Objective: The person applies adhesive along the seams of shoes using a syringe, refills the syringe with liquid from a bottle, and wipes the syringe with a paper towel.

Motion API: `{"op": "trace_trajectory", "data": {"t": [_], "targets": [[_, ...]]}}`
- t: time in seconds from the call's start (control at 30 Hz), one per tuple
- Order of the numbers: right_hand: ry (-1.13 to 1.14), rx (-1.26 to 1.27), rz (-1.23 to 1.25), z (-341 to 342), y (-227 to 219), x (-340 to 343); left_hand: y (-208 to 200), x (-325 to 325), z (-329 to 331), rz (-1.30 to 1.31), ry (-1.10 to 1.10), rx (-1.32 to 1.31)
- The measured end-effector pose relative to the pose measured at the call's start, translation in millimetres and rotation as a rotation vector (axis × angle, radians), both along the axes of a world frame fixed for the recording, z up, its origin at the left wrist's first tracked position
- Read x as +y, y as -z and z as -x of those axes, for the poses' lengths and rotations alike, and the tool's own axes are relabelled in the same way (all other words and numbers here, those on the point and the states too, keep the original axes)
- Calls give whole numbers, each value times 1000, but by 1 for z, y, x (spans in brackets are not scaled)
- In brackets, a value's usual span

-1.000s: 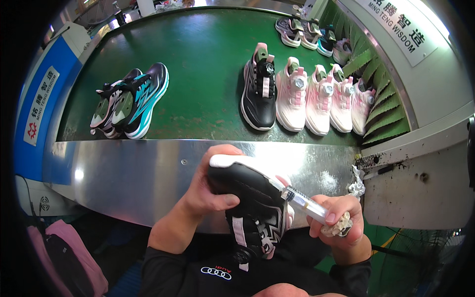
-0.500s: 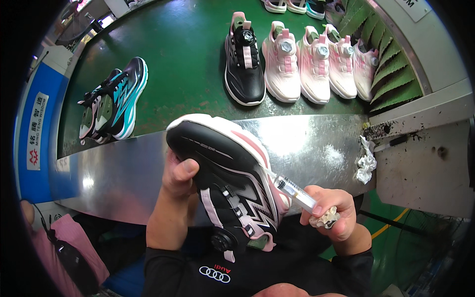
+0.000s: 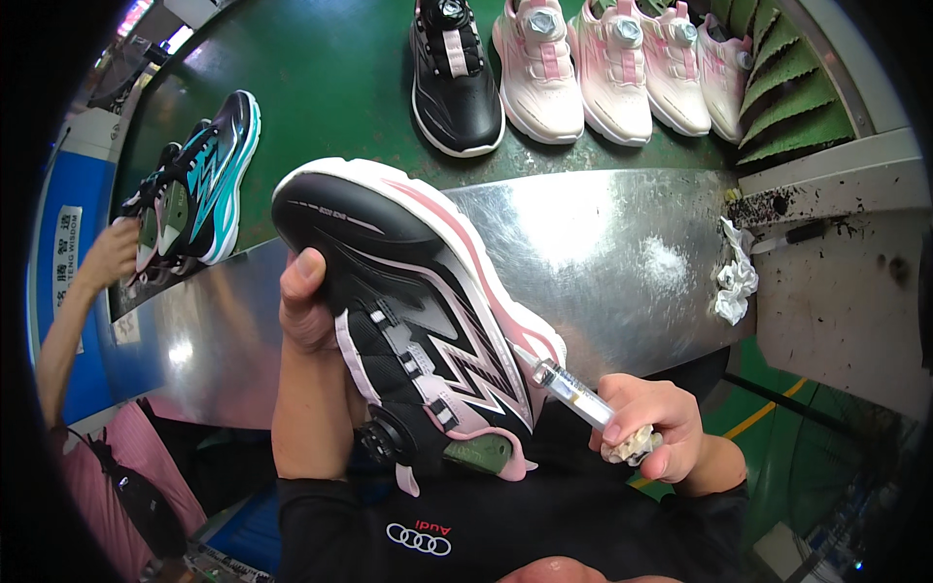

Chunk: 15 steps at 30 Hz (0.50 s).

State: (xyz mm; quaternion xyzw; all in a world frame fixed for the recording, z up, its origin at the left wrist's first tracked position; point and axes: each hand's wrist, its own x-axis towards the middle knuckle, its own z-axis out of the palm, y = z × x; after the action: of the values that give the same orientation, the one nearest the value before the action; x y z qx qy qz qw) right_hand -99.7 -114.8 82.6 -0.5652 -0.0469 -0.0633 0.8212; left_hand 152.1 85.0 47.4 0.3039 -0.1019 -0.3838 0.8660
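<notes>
Left of black shoe (image 3: 398,243), left grip (image 3: 307,306) is clasping it; right of shoe, right grip (image 3: 653,420) is holding syringe (image 3: 575,393).

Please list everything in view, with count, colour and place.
Held shoe: 1, black-white-pink, centre
Syringe: 1, clear, at held shoe
Black shoe: 1, black-pink, top middle
White shoes: 4, white-pink, top right
Dark shoes: at least 2, black, partly turquoise, left
Work surface: 1, green, top
Metal ledge: 1, silver, middle
Flaps: several, green, top right
Crumpled scrap: 1, white, right
Slim tool: 1, dark, right
Panel: 1, blue, left
Co-worker: 1, pink clothing, left
Crumpled wad: 1, cream, syringe's end
Left hand: 1, bare, on held shoe
Right hand: 1, bare, around syringe
</notes>
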Motion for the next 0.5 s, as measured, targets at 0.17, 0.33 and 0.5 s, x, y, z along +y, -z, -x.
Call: {"op": "trace_trajectory", "data": {"t": [0.17,0.33,0.5], "targets": [[-6,-43,58,13,4,0,6,2,-4,46,11,95],[10,-62,60,26,12,1,1,-6,-4,89,68,172],[35,-93,66,33,22,-1,11,0,-14,29,67,168]]}}
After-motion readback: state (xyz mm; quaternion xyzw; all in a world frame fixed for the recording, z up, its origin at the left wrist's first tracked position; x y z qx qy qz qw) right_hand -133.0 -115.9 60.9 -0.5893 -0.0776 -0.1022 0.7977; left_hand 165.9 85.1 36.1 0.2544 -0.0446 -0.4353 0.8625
